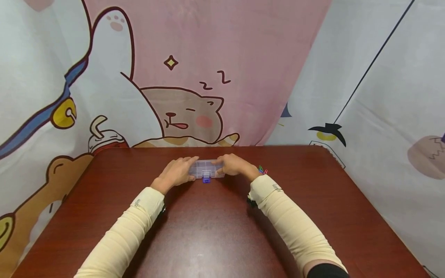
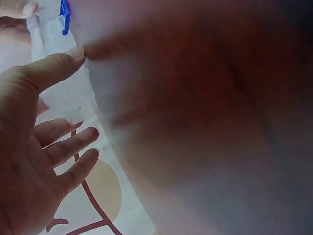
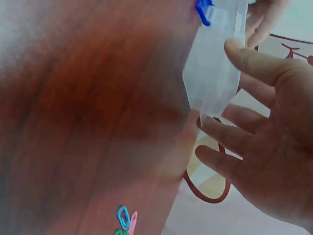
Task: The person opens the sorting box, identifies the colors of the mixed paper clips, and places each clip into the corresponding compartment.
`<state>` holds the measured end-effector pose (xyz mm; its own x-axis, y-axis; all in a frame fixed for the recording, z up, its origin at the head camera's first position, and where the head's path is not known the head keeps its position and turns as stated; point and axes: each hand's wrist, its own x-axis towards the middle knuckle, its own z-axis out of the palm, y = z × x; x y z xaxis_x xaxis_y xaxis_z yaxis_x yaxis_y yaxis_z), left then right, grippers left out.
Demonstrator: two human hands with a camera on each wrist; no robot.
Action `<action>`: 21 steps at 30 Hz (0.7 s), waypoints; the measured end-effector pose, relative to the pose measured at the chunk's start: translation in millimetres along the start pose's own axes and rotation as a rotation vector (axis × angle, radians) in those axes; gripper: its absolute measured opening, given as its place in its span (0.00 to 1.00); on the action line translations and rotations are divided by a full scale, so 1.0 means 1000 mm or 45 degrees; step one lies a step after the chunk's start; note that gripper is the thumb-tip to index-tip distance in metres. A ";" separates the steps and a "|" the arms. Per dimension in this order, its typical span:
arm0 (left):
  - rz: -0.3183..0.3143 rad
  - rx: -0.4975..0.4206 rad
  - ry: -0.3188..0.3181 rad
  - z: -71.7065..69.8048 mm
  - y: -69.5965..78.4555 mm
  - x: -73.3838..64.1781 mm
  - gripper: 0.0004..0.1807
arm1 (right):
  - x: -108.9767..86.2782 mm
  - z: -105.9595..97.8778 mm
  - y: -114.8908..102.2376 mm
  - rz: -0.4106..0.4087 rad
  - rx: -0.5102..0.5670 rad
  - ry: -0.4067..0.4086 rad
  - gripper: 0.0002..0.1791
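Note:
A clear plastic compartment box (image 1: 206,168) lies near the back edge of the table, with a blue latch (image 1: 206,180) jutting from its front side. My left hand (image 1: 178,171) holds the box's left end, thumb in front and index finger over the far side. At the opposite end, my right hand (image 1: 233,164) grips it between thumb and fingers. In the right wrist view, the right thumb (image 3: 239,54) lies against the translucent wall of the box (image 3: 210,73), while the lower fingers spread loosely. The left wrist view shows the left thumb (image 2: 61,66) on the box's near edge.
Several small coloured plastic clips (image 3: 124,218), blue, pink and green, lie on the table beyond my right wrist. The dark red-brown table (image 1: 201,231) reaches back to a cartoon-printed curtain (image 1: 264,69).

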<state>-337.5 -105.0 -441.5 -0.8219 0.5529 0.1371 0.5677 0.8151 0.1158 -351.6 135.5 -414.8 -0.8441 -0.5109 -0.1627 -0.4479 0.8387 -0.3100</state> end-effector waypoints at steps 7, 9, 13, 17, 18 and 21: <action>-0.092 -0.093 -0.029 0.003 -0.002 -0.003 0.52 | 0.000 -0.008 0.003 0.017 0.100 -0.063 0.28; -0.143 -0.115 -0.049 0.003 -0.002 -0.004 0.55 | 0.000 -0.008 0.005 0.020 0.112 -0.080 0.28; -0.244 -0.149 -0.111 0.003 -0.003 -0.006 0.57 | 0.002 -0.011 0.008 0.014 0.127 -0.106 0.28; -0.270 -0.165 -0.135 0.003 -0.003 -0.006 0.53 | 0.004 -0.015 0.011 -0.001 0.167 -0.133 0.27; -0.275 -0.167 -0.137 0.003 -0.002 -0.007 0.50 | 0.004 -0.016 0.012 -0.005 0.192 -0.144 0.27; -0.298 -0.148 -0.169 0.004 -0.002 -0.008 0.47 | 0.005 -0.016 0.014 -0.010 0.249 -0.155 0.26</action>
<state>-332.5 -110.2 -446.3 -0.9258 0.3763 -0.0357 0.3573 0.9021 0.2421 -366.7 147.7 -404.7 -0.7940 -0.5459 -0.2675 -0.3785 0.7883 -0.4851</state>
